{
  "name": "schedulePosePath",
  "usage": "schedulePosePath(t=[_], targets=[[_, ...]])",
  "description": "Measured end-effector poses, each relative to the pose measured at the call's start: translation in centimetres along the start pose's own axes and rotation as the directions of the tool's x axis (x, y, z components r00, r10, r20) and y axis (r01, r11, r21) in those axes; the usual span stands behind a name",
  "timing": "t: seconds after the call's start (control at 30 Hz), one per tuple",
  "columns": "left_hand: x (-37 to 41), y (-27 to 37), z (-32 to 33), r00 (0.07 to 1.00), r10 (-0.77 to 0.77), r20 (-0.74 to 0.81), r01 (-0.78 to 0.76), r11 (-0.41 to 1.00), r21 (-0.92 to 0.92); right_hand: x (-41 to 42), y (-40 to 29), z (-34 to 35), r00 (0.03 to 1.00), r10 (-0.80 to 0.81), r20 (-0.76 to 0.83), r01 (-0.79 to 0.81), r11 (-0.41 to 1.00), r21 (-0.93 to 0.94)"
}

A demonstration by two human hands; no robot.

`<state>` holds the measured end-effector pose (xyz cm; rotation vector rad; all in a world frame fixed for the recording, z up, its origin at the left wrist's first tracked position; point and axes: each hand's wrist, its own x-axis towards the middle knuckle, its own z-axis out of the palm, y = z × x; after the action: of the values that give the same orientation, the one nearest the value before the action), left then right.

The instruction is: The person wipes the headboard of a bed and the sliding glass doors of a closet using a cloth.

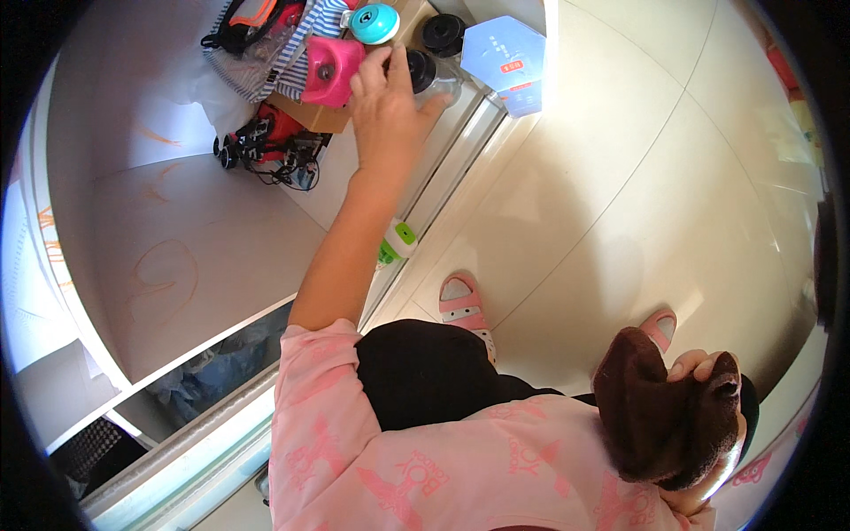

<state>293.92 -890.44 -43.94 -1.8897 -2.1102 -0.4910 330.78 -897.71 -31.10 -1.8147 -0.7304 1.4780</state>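
My left hand reaches into the upper end of an open white cabinet. Its fingers and thumb span a clear jar with a black lid, which lies tilted near the cabinet's front edge. Just left of the fingers is a pink plastic holder. A turquoise round lid or cup top sits above it. Down at the lower right, my right hand grips a dark brown cloth, which hangs bunched over it and hides most of the palm.
A blue hexagonal box and another black lid stand beside the jar. Further in are a striped bag, a cardboard box and black cables. A green-and-white bottle stands by the sliding-door track.
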Motion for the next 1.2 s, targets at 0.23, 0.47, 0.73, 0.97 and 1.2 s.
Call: schedulePosePath(t=[0.23, 0.47, 0.73, 0.97, 1.2], targets=[[-2.0, 2.1, 0.9, 0.996, -0.087, 0.027, 0.087, 0.996, 0.011, -0.7, -1.4, -0.3, 0.987, 0.044, 0.157, -0.078, 0.973, 0.216], [-3.1, 0.9, 1.0, 0.987, -0.157, -0.026, 0.148, 0.966, -0.210, -0.3, -2.0, -1.8, 0.933, 0.026, 0.358, -0.104, 0.975, 0.198], [-5.0, -3.5, -10.3, 0.905, -0.343, -0.253, 0.387, 0.909, 0.155, 0.0, -3.3, -2.4, 0.898, 0.047, 0.437, -0.146, 0.970, 0.196], [-5.7, -18.0, -11.6, 0.757, -0.505, -0.415, 0.634, 0.414, 0.653, 0.0, -3.8, -2.9, 0.853, 0.042, 0.520, -0.159, 0.970, 0.183], [-5.0, -23.6, -7.6, 0.735, -0.645, -0.209, 0.517, 0.334, 0.788, 0.8, -3.3, -3.2, 0.801, -0.012, 0.599, -0.166, 0.956, 0.242]])
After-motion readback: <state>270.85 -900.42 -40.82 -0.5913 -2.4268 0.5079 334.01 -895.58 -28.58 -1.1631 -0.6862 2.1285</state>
